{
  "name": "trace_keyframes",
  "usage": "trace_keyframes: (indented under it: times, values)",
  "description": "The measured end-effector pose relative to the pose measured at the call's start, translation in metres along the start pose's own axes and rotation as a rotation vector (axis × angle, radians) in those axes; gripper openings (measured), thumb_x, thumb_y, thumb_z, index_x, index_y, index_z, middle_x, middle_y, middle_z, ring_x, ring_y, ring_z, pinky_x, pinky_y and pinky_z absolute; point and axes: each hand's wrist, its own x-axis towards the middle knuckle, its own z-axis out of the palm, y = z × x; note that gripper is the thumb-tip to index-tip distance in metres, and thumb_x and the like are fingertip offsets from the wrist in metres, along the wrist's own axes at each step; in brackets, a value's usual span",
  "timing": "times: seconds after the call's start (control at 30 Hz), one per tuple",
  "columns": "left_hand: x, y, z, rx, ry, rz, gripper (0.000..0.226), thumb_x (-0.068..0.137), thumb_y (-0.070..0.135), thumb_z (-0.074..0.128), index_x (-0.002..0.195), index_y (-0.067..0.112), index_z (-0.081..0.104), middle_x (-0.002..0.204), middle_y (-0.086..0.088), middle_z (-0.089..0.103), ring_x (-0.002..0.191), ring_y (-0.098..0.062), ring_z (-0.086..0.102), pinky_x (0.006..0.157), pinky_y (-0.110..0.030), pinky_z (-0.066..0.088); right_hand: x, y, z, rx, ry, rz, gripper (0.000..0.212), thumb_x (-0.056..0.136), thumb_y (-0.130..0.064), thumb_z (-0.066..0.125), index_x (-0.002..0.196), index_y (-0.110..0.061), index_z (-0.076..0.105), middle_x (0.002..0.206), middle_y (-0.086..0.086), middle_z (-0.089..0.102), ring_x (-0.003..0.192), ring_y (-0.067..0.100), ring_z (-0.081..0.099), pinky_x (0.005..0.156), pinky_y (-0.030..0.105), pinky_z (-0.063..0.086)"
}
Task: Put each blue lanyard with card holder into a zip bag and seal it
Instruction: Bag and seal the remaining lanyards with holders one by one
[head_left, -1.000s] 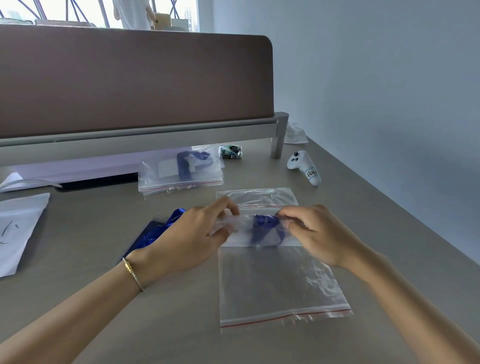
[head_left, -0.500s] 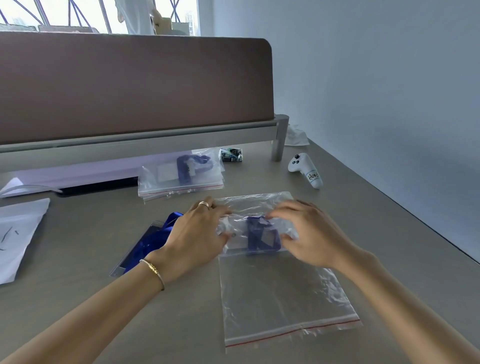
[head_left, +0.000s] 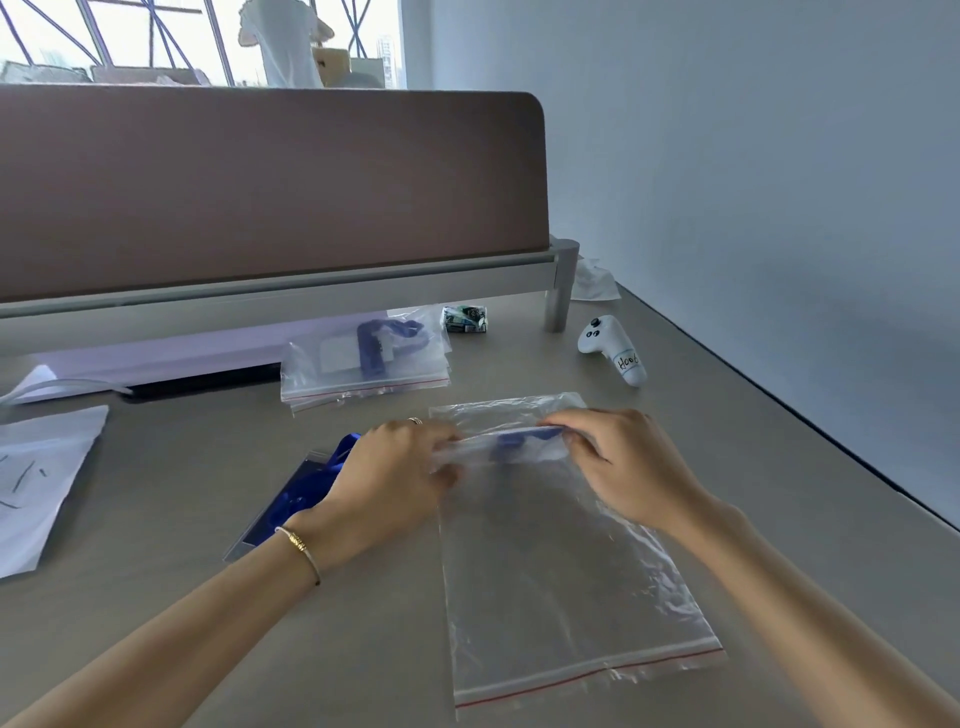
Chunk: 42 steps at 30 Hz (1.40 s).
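A clear zip bag (head_left: 506, 449) with a blue lanyard and card holder (head_left: 514, 447) inside is held just above the desk. My left hand (head_left: 395, 483) pinches its left end and my right hand (head_left: 623, 467) pinches its right end. An empty zip bag (head_left: 561, 582) with a red line at its near end lies flat beneath them. More blue lanyards with card holders (head_left: 296, 499) lie under my left wrist, partly hidden. A pile of filled zip bags (head_left: 363, 364) sits further back.
A white controller (head_left: 613, 349) lies at the back right. A small green packet (head_left: 465, 319) sits by the divider leg (head_left: 558, 291). White paper (head_left: 36, 483) lies at the left. The brown desk divider (head_left: 270, 187) stands behind; the desk's right edge runs along the wall.
The bag with the lanyard has turned edge-on between my hands and risen slightly; both hands shifted to pinch its two ends.
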Motion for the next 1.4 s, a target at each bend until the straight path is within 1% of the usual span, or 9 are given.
trace_keyframes:
  times: [0.13, 0.2, 0.37, 0.5, 0.67, 0.83, 1.0, 1.17, 1.4]
  values:
    - [0.004, -0.008, -0.007, -0.222, 0.113, -0.078, 0.02, 0.081, 0.027, 0.076, 0.072, 0.036, 0.061, 0.073, 0.011, 0.072, 0.075, -0.017, 0.069, 0.069, -0.033, 0.053, 0.004, -0.002, -0.007, 0.219, 0.009, 0.03, 0.041, 0.088, -0.055, 0.06, 0.122, -0.034, 0.066, 0.105, -0.017, 0.074, 0.097, 0.002, 0.068, 0.086, 0.03, 0.054]
    - [0.006, -0.012, -0.012, -0.254, 0.118, -0.074, 0.029, 0.081, 0.022, 0.077, 0.064, 0.032, 0.056, 0.066, 0.009, 0.068, 0.069, -0.017, 0.065, 0.069, -0.036, 0.054, 0.006, -0.004, -0.006, 0.328, 0.014, 0.057, 0.041, 0.08, -0.047, 0.076, 0.116, -0.03, 0.069, 0.105, -0.019, 0.074, 0.102, -0.004, 0.067, 0.089, 0.025, 0.053]
    - [0.004, -0.024, -0.025, -0.362, 0.106, -0.103, 0.037, 0.083, 0.016, 0.076, 0.057, 0.014, 0.049, 0.052, 0.003, 0.046, 0.051, -0.013, 0.04, 0.056, -0.035, 0.039, 0.023, -0.014, 0.008, 0.569, 0.117, 0.215, 0.014, 0.077, -0.015, 0.079, 0.087, -0.01, 0.071, 0.076, 0.005, 0.073, 0.072, 0.009, 0.065, 0.071, 0.036, 0.051]
    - [0.001, -0.035, -0.045, -0.599, 0.172, -0.243, 0.006, 0.086, 0.011, 0.075, 0.084, 0.016, 0.071, 0.073, -0.001, 0.075, 0.064, -0.013, 0.069, 0.068, -0.031, 0.056, 0.053, -0.034, 0.019, 0.62, 0.24, 0.276, 0.018, 0.075, -0.006, 0.082, 0.076, -0.007, 0.064, 0.055, 0.004, 0.068, 0.052, 0.011, 0.059, 0.056, 0.027, 0.044]
    - [0.005, -0.055, -0.059, -0.676, 0.405, -0.414, 0.035, 0.088, 0.011, 0.071, 0.109, 0.028, 0.048, 0.067, -0.007, 0.071, 0.058, -0.023, 0.068, 0.06, -0.034, 0.058, 0.09, -0.063, 0.047, 0.584, 0.375, 0.242, 0.043, 0.084, 0.002, 0.068, 0.102, -0.024, 0.039, 0.069, 0.002, 0.06, 0.057, 0.018, 0.063, 0.059, 0.028, 0.047]
    - [0.019, -0.084, -0.065, -0.385, 0.478, -0.362, 0.018, 0.087, 0.009, 0.065, 0.087, 0.027, 0.06, 0.068, 0.006, 0.068, 0.059, -0.012, 0.063, 0.052, -0.025, 0.05, 0.127, -0.072, 0.074, 0.458, 0.319, 0.112, 0.04, 0.079, 0.011, 0.056, 0.072, -0.029, 0.055, 0.074, -0.006, 0.062, 0.065, 0.006, 0.056, 0.063, 0.026, 0.045]
    - [0.033, -0.106, -0.066, -0.193, 0.417, -0.307, 0.012, 0.083, 0.027, 0.072, 0.094, 0.033, 0.069, 0.093, 0.017, 0.07, 0.082, 0.001, 0.062, 0.065, -0.012, 0.043, 0.154, -0.076, 0.091, 0.365, 0.248, 0.085, 0.033, 0.076, 0.005, 0.067, 0.096, -0.019, 0.077, 0.09, -0.016, 0.061, 0.078, -0.004, 0.056, 0.073, 0.005, 0.039]
    - [0.044, -0.123, -0.057, -0.017, 0.396, -0.252, 0.025, 0.086, 0.033, 0.069, 0.111, 0.03, 0.07, 0.106, 0.012, 0.072, 0.091, -0.01, 0.066, 0.077, -0.025, 0.053, 0.174, -0.076, 0.105, 0.264, 0.176, 0.091, 0.042, 0.075, 0.003, 0.066, 0.112, -0.015, 0.076, 0.103, -0.005, 0.063, 0.091, 0.017, 0.062, 0.088, 0.031, 0.051]
    - [0.057, -0.133, -0.048, 0.088, 0.369, -0.223, 0.023, 0.09, 0.032, 0.063, 0.112, 0.027, 0.069, 0.104, 0.004, 0.063, 0.096, -0.019, 0.059, 0.071, -0.031, 0.05, 0.188, -0.068, 0.121, 0.183, 0.231, 0.069, 0.04, 0.082, 0.002, 0.066, 0.119, -0.012, 0.073, 0.107, 0.002, 0.062, 0.099, 0.023, 0.061, 0.092, 0.036, 0.051]
